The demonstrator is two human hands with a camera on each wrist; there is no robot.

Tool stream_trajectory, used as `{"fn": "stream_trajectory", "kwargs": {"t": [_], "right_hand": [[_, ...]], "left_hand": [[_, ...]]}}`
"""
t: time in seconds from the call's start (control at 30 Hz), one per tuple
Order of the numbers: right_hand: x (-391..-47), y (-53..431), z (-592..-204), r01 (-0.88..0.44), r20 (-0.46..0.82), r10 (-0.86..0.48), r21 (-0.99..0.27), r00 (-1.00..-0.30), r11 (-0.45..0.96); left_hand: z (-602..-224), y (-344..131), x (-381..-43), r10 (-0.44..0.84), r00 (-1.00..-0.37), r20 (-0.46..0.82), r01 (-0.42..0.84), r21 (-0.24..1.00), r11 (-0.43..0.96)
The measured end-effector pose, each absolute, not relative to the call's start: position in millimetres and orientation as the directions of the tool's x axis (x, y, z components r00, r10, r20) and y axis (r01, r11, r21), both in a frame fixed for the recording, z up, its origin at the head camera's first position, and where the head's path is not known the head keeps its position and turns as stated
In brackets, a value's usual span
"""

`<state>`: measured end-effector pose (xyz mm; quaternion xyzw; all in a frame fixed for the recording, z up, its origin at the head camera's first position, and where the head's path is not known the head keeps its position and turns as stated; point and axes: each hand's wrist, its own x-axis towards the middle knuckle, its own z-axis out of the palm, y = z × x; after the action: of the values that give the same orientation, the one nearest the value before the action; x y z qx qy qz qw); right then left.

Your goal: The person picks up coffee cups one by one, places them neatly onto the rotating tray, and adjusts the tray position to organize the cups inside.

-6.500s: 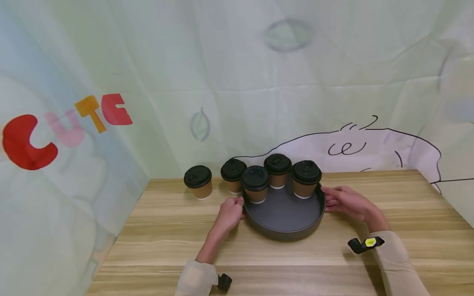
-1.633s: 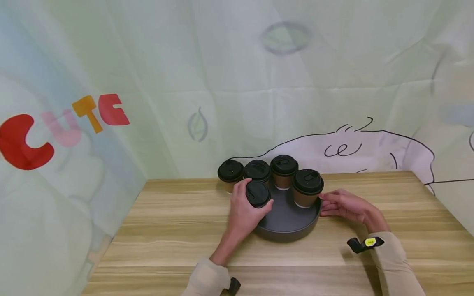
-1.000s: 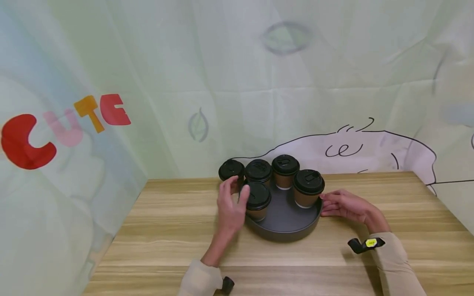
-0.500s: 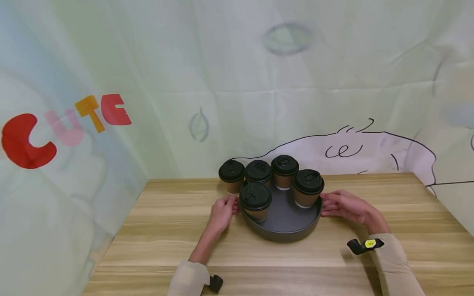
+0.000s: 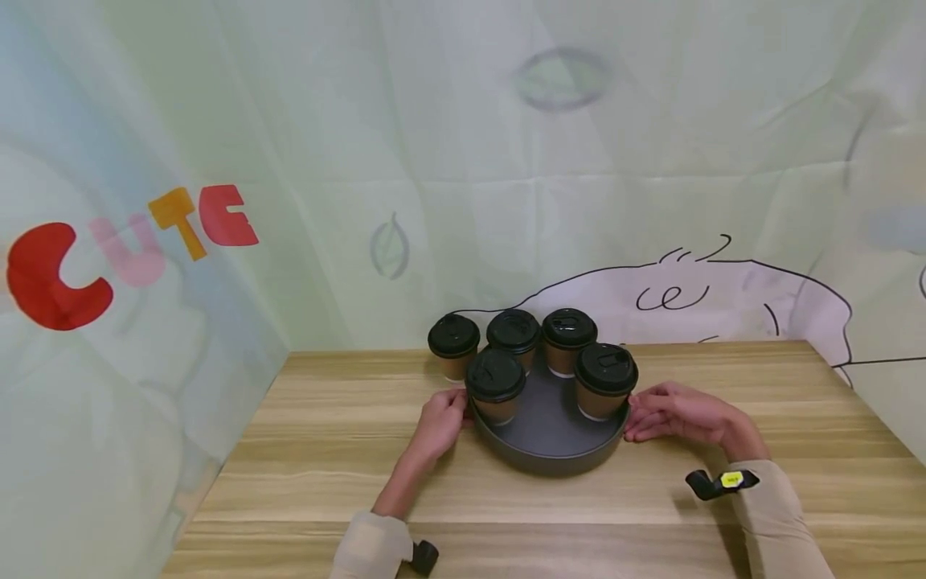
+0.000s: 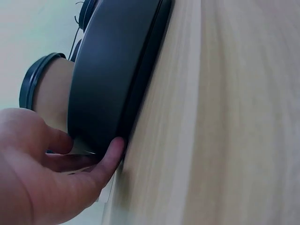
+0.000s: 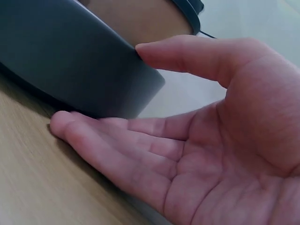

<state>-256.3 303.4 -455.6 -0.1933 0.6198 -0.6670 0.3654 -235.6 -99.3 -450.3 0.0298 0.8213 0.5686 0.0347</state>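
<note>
A round dark grey tray lies on the wooden table, carrying several brown paper coffee cups with black lids, among them a front-left cup and a right-hand cup. My left hand grips the tray's left side; the left wrist view shows thumb and fingers at its wall, the dark wall rising beside them. On the opposite side my right hand holds the tray, thumb on the rim and fingers at its bottom edge in the right wrist view. Another lidded cup stands on the table behind the left hand.
A pale green printed curtain hangs along the table's back edge and left side. Wood-grain tabletop extends left, right and in front of the tray.
The far-left cup has been put in the tray by the left hand, which let go and returned to the tray's side. Since half a second ago the tray has turned clockwise with its cups.
</note>
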Motion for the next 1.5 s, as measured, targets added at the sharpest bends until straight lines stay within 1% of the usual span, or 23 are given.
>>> {"fn": "stream_trajectory", "kwargs": {"t": [0.07,0.13,0.23,0.33,0.4,0.47,0.53,0.63,0.7,0.77,0.9,0.97,1.1,1.27,1.33,1.5], "right_hand": [[-256.3,303.3,-456.0,0.248,-0.192,-0.715,-0.968,-0.673,0.027],[-257.1,301.5,-456.5,0.255,-0.194,-0.663,-0.967,-0.723,0.005],[-259.1,296.5,-457.5,0.261,-0.21,-0.548,-0.965,-0.81,-0.016],[-260.4,292.4,-458.0,0.262,-0.223,-0.482,-0.965,-0.847,-0.013],[-260.8,292.1,-458.6,0.255,-0.22,-0.479,-0.967,-0.85,-0.008],[-260.5,293.7,-458.8,0.245,-0.207,-0.504,-0.969,-0.838,-0.009],[-260.1,296.5,-459.2,0.241,-0.197,-0.548,-0.97,-0.813,-0.009],[-259.0,301.2,-459.0,0.233,-0.187,-0.626,-0.972,-0.757,0.009],[-258.5,302.9,-458.4,0.237,-0.194,-0.649,-0.971,-0.736,0.022],[-258.6,302.4,-457.8,0.243,-0.198,-0.637,-0.97,-0.745,0.018],[-260.4,297.3,-457.5,0.247,-0.198,-0.556,-0.969,-0.807,-0.014],[-261.2,294.4,-457.7,0.243,-0.194,-0.532,-0.97,-0.824,-0.023],[-261.2,293.7,-458.3,0.24,-0.191,-0.552,-0.971,-0.811,-0.016],[-259.8,298.7,-458.1,0.247,-0.191,-0.618,-0.969,-0.763,-0.005],[-259.9,297.9,-457.4,0.25,-0.192,-0.607,-0.968,-0.771,-0.012],[-260.0,292.8,-456.0,0.252,-0.203,-0.534,-0.968,-0.821,-0.02]], "left_hand": [[-449.8,-99.1,-235.3,0.092,-0.995,-0.026,0.008,0.937,0.348],[-449.3,-99.0,-235.1,0.092,-0.995,-0.029,0.005,0.938,0.346],[-448.7,-98.6,-234.6,0.098,-0.995,-0.036,-0.001,0.941,0.339],[-447.6,-98.1,-234.2,0.105,-0.993,-0.047,-0.009,0.943,0.333],[-446.9,-97.8,-233.7,0.107,-0.993,-0.052,-0.013,0.943,0.333],[-446.4,-97.9,-233.5,0.108,-0.993,-0.054,-0.015,0.942,0.336],[-446.2,-98.2,-233.3,0.11,-0.992,-0.055,-0.014,0.94,0.341],[-445.9,-99.0,-233.0,0.11,-0.992,-0.062,-0.019,0.933,0.359],[-445.6,-99.5,-233.0,0.111,-0.992,-0.066,-0.02,0.927,0.374],[-445.2,-99.7,-233.0,0.111,-0.992,-0.067,-0.019,0.921,0.388],[-444.5,-99.4,-232.2,0.111,-0.992,-0.065,-0.016,0.917,0.398],[-444.2,-99.2,-231.6,0.107,-0.992,-0.068,-0.02,0.917,0.399],[-443.5,-99.2,-230.7,0.107,-0.992,-0.067,-0.019,0.915,0.402],[-442.8,-99.5,-230.2,0.114,-0.991,-0.064,-0.013,0.917,0.399],[-442.5,-99.3,-229.9,0.113,-0.992,-0.062,-0.012,0.918,0.397],[-442.1,-99.1,-228.6,0.112,-0.992,-0.058,-0.01,0.921,0.389]]}}
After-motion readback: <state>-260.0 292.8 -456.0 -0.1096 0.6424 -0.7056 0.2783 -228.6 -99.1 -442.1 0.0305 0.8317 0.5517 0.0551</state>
